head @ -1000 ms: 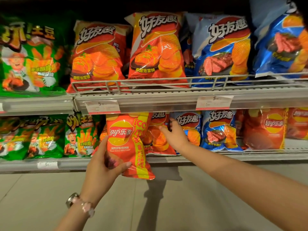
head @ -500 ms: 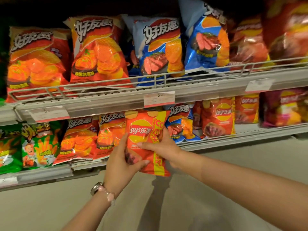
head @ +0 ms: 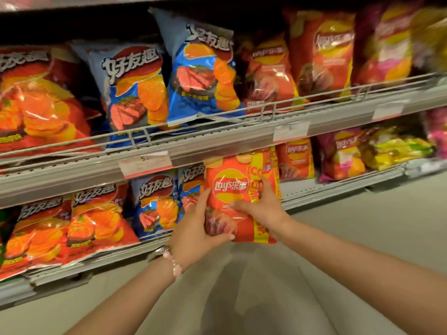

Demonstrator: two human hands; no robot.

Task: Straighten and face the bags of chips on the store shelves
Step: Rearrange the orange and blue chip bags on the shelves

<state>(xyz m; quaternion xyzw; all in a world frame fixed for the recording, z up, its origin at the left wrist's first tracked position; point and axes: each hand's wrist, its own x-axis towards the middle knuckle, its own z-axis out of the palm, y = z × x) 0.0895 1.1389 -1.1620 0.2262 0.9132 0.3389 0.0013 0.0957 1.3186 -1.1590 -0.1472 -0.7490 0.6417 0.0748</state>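
Hands both grip one orange Lay's bag (head: 232, 189) in front of the lower shelf (head: 338, 187): my left hand (head: 196, 228) cups its bottom left corner, my right hand (head: 261, 206) holds its right side, blue bags (head: 154, 204) just left.

Two bare forearms, no sleeves. Left wrist carries a silver-toned wristwatch (head: 160, 251) and a bracelet of pale pink beads (head: 174, 265); right wrist unadorned.

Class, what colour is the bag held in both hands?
Orange-red with a yellow side stripe, bag, head view.
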